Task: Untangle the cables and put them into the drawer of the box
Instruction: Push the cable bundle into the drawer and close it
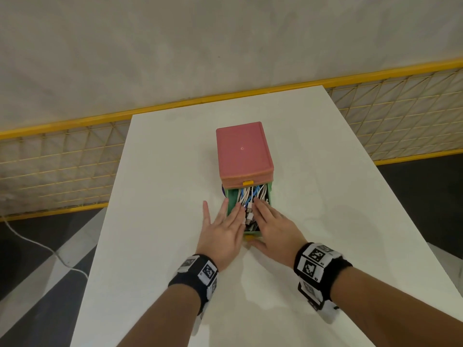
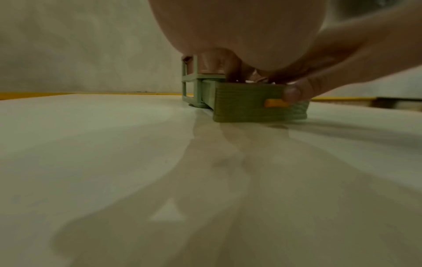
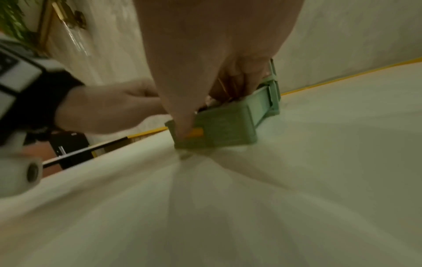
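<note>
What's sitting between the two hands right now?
Head view: between the left hand and right hand lies the open green drawer, with white and blue cables bundled in it.

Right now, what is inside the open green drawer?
White and blue cables lie in the drawer. The left hand and right hand rest flat over its near part, so that part is covered.

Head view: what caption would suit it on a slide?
Both hands press white and blue cables down into the open green drawer.
</note>
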{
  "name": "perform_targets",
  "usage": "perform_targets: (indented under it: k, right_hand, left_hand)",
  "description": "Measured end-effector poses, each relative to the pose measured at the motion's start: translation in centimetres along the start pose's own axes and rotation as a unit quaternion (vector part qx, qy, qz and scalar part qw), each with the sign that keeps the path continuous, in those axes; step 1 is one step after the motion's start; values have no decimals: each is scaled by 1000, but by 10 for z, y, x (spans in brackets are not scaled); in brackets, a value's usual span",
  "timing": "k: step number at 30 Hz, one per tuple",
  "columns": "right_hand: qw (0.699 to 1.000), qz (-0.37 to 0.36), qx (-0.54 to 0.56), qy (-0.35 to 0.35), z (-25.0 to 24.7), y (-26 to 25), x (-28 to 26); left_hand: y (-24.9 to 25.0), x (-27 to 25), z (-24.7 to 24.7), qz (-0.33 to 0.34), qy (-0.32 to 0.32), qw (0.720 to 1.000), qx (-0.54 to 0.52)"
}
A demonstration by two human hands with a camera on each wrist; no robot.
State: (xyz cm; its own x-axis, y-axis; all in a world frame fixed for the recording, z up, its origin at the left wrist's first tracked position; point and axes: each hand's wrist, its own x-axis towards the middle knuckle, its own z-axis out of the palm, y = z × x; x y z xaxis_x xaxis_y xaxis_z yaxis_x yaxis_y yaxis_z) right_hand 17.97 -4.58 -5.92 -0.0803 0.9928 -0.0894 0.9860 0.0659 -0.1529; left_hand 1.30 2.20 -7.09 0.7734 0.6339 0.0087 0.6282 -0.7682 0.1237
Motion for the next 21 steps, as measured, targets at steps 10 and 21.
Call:
perform_targets:
  k: [10,21]
  right_hand:
    - [991,4,-71,-110,-21,0,26]
    - [994,-19,-21,-101,-26,26,62]
  left_hand:
    - [-9,18,-33,-47,120,979,-158]
    - [3,29,5,-81,170,980,-66]
